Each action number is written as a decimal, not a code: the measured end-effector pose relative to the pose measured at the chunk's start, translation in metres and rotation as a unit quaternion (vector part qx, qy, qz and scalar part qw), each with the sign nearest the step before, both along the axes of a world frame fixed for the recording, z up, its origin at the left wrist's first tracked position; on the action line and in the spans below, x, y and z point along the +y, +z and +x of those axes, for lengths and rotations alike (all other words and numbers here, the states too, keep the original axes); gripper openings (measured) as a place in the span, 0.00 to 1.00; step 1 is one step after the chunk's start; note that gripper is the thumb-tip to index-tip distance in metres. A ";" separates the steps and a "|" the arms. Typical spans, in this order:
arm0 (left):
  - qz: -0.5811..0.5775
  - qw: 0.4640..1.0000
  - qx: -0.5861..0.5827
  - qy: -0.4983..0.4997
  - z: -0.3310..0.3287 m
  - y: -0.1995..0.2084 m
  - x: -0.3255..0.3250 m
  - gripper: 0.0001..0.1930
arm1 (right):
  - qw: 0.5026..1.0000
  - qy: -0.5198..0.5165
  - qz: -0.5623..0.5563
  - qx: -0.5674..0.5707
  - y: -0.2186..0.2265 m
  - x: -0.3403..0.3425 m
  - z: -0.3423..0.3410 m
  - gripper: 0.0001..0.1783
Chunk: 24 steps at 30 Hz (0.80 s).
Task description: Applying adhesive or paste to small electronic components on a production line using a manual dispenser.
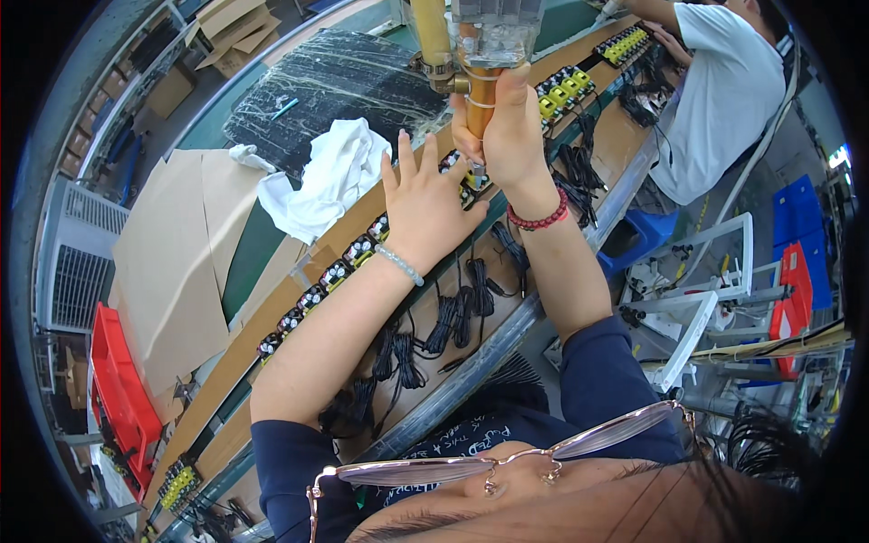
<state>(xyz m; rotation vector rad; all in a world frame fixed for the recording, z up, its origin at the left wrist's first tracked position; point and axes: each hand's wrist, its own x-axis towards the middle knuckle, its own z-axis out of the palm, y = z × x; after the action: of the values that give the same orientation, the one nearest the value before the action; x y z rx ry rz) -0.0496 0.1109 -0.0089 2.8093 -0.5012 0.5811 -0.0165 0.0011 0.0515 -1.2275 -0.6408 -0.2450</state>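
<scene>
My right hand (518,149) is wrapped round an orange, tube-shaped tool (484,101). Its small metal tip (478,172) points down at a row of small electronic assemblies (360,251) with yellow and black parts. Above the grip, the tool joins a clear-and-grey housing (509,32) beside a thick yellow hose (430,32). My left hand (425,204) rests over the row near the tip, fingers spread, and seems to hold nothing. It covers some of the assemblies, so whether it touches them I cannot tell. Black coiled cords (453,312) hang from the row toward me.
A white cloth (330,172) lies beside a scratched black mat (317,86) across the bench. Cardboard sheets (176,271) and a red bin (122,398) stand at left. At the far right a co-worker in a white shirt (724,86) reaches toward more assemblies (625,43).
</scene>
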 end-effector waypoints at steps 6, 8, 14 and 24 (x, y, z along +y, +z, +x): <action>0.028 0.999 -0.001 -0.031 0.010 0.011 -0.003 0.30 | 1.000 0.008 0.025 -0.006 0.009 -0.005 0.001 0.33; -0.002 0.996 0.070 -0.056 0.020 0.017 -0.011 0.33 | 0.996 -0.034 -0.076 -0.014 0.012 -0.019 0.007 0.42; -0.048 0.998 -0.044 0.027 0.044 -0.006 -0.049 0.40 | 1.000 -0.019 -0.012 -0.020 0.006 -0.030 0.025 0.39; -0.003 0.997 0.082 -0.013 0.043 -0.002 -0.030 0.43 | 1.000 -0.016 -0.006 0.007 0.000 -0.029 0.027 0.43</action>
<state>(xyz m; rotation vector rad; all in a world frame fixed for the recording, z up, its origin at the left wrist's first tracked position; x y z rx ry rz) -0.0061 0.0811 -0.0112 2.8084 -0.4999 0.3412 0.0104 -0.0275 0.0516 -1.2512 -0.6111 -0.2592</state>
